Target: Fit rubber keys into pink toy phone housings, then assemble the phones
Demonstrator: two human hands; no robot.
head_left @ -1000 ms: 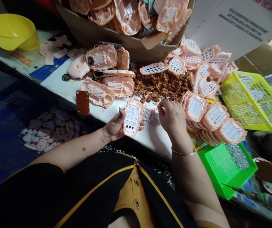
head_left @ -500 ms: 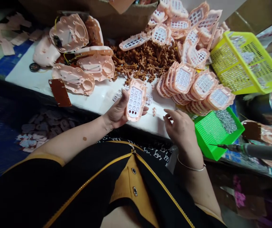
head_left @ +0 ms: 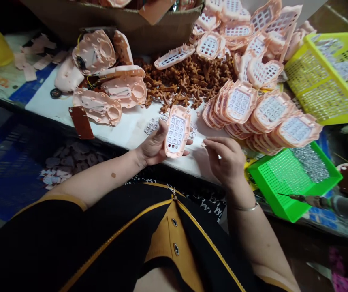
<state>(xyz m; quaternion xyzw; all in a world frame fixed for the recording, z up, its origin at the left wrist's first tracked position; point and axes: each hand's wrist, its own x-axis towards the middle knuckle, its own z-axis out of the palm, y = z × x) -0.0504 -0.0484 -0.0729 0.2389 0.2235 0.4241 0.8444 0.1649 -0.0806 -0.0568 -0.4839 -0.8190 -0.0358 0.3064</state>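
Right hand (head_left: pixel 227 160) nearer shell (head_left: pixel 177 132), stacked shells (head_left: pixel 240 102), green basket (head_left: pixel 275 178) alongside

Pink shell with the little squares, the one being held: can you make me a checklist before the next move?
1. Pink shell held by the left hand: ok.
2. Little squares facing the camera: ok.
3. All holes covered: not ok; three dark holes show at the end nearest the person.
4. Right hand gripping a small piece: cannot tell; its fingertips are too small to judge.
5. Silvery bits inside the green basket: ok.
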